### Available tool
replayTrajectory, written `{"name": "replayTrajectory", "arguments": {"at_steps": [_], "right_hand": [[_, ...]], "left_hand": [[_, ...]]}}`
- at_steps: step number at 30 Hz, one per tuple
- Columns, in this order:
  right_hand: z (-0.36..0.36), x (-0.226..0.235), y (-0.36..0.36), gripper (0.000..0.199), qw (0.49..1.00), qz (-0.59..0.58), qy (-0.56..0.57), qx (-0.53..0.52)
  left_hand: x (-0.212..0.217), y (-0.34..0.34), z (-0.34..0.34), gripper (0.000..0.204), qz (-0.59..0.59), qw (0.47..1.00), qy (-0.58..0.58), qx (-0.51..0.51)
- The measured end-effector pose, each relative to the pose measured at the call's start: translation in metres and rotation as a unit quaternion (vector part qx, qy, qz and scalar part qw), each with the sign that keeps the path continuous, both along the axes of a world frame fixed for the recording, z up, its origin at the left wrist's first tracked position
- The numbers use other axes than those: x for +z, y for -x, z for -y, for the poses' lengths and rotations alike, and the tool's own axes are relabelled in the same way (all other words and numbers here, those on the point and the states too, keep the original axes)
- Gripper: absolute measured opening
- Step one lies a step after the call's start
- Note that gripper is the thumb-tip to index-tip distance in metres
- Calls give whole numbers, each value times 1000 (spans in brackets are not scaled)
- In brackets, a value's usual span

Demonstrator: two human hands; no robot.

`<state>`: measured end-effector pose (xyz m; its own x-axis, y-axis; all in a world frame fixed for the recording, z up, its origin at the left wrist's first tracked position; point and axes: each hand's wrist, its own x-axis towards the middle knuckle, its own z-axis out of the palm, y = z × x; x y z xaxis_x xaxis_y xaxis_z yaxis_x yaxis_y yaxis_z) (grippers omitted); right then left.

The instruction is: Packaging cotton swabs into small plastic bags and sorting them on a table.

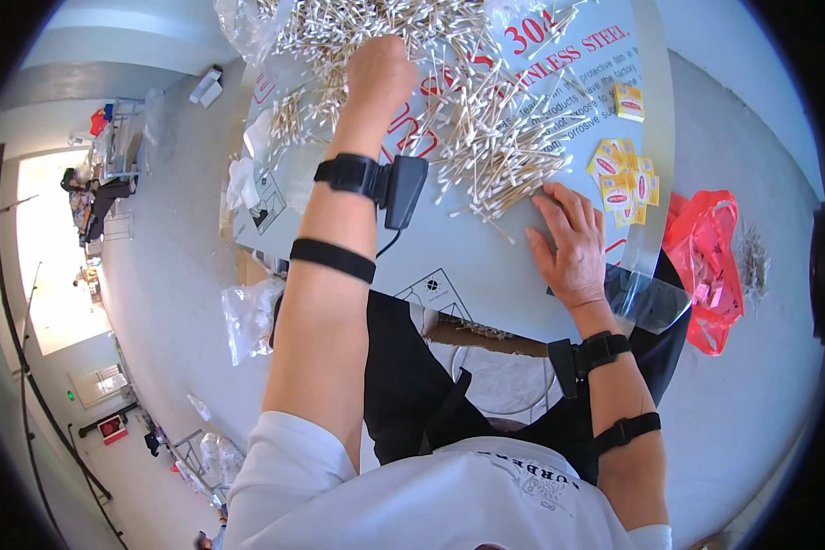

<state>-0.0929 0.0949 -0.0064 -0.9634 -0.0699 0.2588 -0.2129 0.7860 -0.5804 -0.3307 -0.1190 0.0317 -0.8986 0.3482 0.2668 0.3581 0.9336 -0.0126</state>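
A big heap of cotton swabs (513,151) with wooden-looking sticks and white tips spreads over the table. My left hand (382,78) is stretched out to the far swabs, curled into a fist among them. Its fingertips are hidden beneath it, so what it holds does not show. By the near right edge of the heap, my right hand (573,243) lies on the table with its thumb and fingers apart. Its fingertips are beside the ends of some swabs, and no swab shows in its grasp.
Several small yellow cards (625,183) lie at the table's right side, below a yellow packet (629,103). A red plastic bag (706,266) hangs or stands beyond that edge. Clear plastic bags (250,316) sit at the left. The metal-sheet tabletop (486,275) bears printing.
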Motion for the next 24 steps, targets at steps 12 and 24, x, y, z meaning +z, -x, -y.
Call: {"name": "replayTrajectory", "arguments": {"at_steps": [12, 24], "right_hand": [[0, -6, -2, 38, 1000, -2, -12, -11], [-1, -4, -3, 37, 1000, -5, -16, -6]], "left_hand": [[10, -219, 6, 7, 422, 828, -363, -72], [-20, -140, 36, 9, 103, 955, -248, 122]]}}
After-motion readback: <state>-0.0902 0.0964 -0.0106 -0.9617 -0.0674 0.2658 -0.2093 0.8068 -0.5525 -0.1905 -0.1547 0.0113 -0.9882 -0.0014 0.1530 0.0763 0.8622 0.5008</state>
